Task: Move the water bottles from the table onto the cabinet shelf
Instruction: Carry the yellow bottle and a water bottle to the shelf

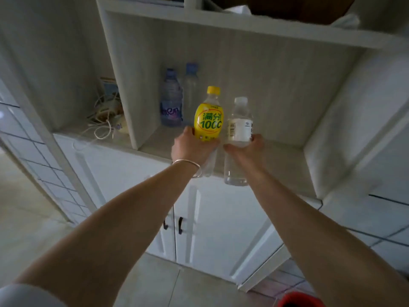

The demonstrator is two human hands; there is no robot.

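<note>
Head view: my left hand (192, 144) gripped the yellow-labelled bottle (209, 116) and my right hand (245, 147) the clear bottle (239, 129), both at frame centre above the cabinet shelf (276, 160). Best set down upright, clear of the two bottles (177, 98) behind.

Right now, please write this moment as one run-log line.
left hand: holds yellow bottle | right hand: holds clear bottle | shelf: two bottles standing

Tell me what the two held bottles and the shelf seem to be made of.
Yellow-labelled bottle: clear plastic, glossy label film. White-labelled bottle: thin clear plastic; the cabinet shows through it. Cabinet shelf: matte pale wood-grain board, probably laminate, judging by its faint grain lines.
</note>
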